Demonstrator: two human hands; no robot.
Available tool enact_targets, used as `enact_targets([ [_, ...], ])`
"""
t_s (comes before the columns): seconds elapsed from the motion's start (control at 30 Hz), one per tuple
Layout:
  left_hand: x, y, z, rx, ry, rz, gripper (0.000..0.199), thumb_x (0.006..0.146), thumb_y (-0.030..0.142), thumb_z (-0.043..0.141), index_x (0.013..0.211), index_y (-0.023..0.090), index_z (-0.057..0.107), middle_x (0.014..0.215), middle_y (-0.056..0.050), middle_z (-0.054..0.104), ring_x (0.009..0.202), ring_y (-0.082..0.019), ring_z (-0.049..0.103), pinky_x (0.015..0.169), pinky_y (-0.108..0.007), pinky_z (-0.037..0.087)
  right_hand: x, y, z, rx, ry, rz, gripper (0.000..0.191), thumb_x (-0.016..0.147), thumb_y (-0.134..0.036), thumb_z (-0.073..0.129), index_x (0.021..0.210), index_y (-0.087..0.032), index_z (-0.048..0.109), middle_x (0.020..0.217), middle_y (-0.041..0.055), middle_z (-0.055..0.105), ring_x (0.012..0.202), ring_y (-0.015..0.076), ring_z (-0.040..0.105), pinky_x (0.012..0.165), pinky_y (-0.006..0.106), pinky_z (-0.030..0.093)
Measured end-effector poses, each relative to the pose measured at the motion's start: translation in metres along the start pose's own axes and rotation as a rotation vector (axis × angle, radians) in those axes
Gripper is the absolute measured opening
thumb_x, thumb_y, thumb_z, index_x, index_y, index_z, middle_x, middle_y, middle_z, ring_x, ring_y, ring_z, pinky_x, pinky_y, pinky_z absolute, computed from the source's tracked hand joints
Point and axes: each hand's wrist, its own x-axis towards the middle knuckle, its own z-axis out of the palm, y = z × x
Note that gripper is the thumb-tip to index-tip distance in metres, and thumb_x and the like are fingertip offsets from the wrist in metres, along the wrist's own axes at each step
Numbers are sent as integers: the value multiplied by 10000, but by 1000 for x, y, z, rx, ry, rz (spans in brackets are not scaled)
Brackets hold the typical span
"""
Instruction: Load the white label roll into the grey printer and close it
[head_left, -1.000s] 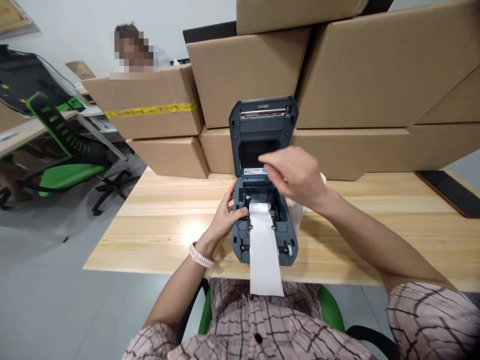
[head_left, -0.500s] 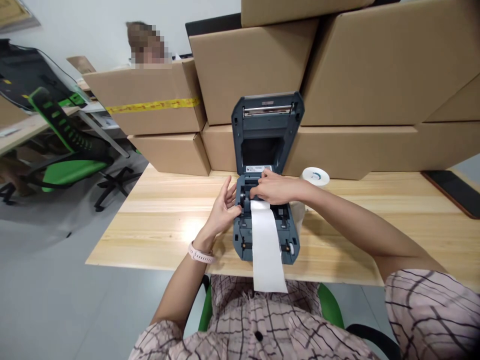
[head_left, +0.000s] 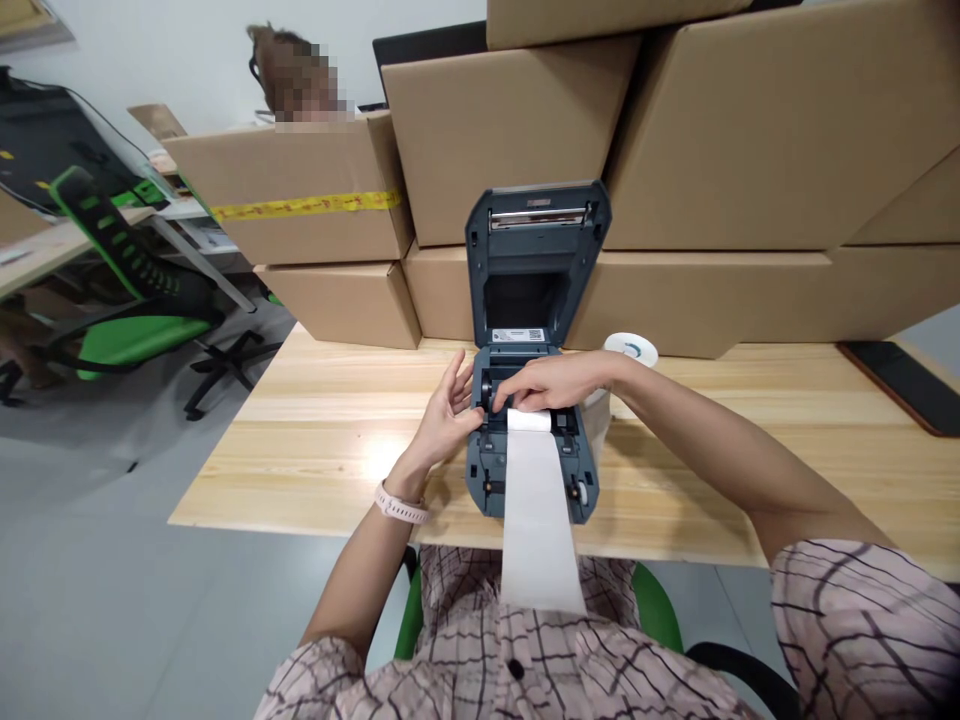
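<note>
A dark grey label printer (head_left: 487, 470) stands on the table with its lid (head_left: 525, 255) raised. Inside it sits a small roll of white label paper (head_left: 529, 420), whose strip (head_left: 541, 530) runs forward over the printer's front and hangs past the table edge. My right hand (head_left: 544, 383) reaches in from the right, its fingers bent against the back of the roll and the index finger stretched to the left. Part of the roll is hidden under it. My left hand (head_left: 448, 415) is open at the printer's left side, thumb touching the rim and fingers extended.
Stacked cardboard boxes (head_left: 510, 145) wall off the back of the wooden table (head_left: 300, 450). Behind the printer's right side lies a white roll (head_left: 631, 348). A dark phone-like device (head_left: 904, 385) rests at far right. A person (head_left: 296, 75) is beyond the boxes; a green chair (head_left: 142, 320) stands left.
The roll has shifted forward and slightly right in the printer, and its strip hangs lower. My right hand has moved slightly, its index finger now stretched out. My left hand stays put.
</note>
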Motion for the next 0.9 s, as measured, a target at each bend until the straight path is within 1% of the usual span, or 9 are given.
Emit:
enact_targets([
  [0.1,0,0,0,3,-2,2,1150,778,441,833,1675,302,126,1712,-196,284,1509,-355,447,1237,-516,377,-1,7,0,190,1,-55,414,945,-253,583,1335,-128,643,1009,75,766,861,158,679,757,244,498],
  [0.17,0,1,1,7,0,3,1146,779,433,831,1675,297,130,1711,-200,285,1504,-355,454,1233,-515,383,-2,11,-1,268,-11,-80,448,919,-323,642,1313,-112,644,1013,82,755,892,168,683,769,250,509],
  [0.33,-1,5,2,10,9,7,1152,780,432,831,1674,252,127,1706,-236,269,1492,-364,469,1224,-534,387,-2,14,-1,297,-48,-88,594,881,-443,715,1356,-98,626,1081,113,751,923,186,692,786,266,518],
  [0.47,-1,3,2,15,-6,18,1139,780,462,837,1671,293,149,1715,-207,270,1497,-365,463,1223,-525,391,2,14,0,321,-95,-87,686,871,-514,729,1413,-115,598,1085,100,769,914,185,703,774,260,508],
  [0.6,-1,1,2,27,-4,32,1126,783,471,834,1669,308,159,1715,-188,282,1506,-353,452,1235,-510,380,-8,3,-2,349,-15,-146,668,852,-513,756,1376,-126,606,1023,77,765,897,178,701,784,272,525],
  [0.67,-2,2,4,26,4,32,1112,791,459,825,1669,296,162,1713,-191,285,1510,-343,449,1243,-500,371,-30,-5,0,368,114,-193,642,852,-534,761,1359,-166,622,1081,76,762,961,184,707,841,299,546],
  [0.77,-3,4,6,19,12,31,1090,810,435,808,1670,259,162,1715,-208,269,1517,-332,442,1256,-486,355,-88,-4,14,379,365,-210,580,844,-621,748,1274,-237,685,1115,63,766,998,203,716,864,370,573],
  [0.83,-4,7,8,16,16,31,1071,813,420,805,1666,249,181,1714,-209,268,1524,-329,431,1264,-485,341,-132,8,32,401,508,-159,487,857,-604,748,1208,-267,722,1078,61,776,1001,223,731,863,420,585],
  [0.9,-5,10,10,16,29,31,1036,815,405,805,1658,249,224,1711,-201,282,1534,-327,415,1273,-482,328,-172,30,55,402,646,-49,381,880,-497,774,1213,-317,736,1057,67,789,1011,221,749,842,400,589],
])
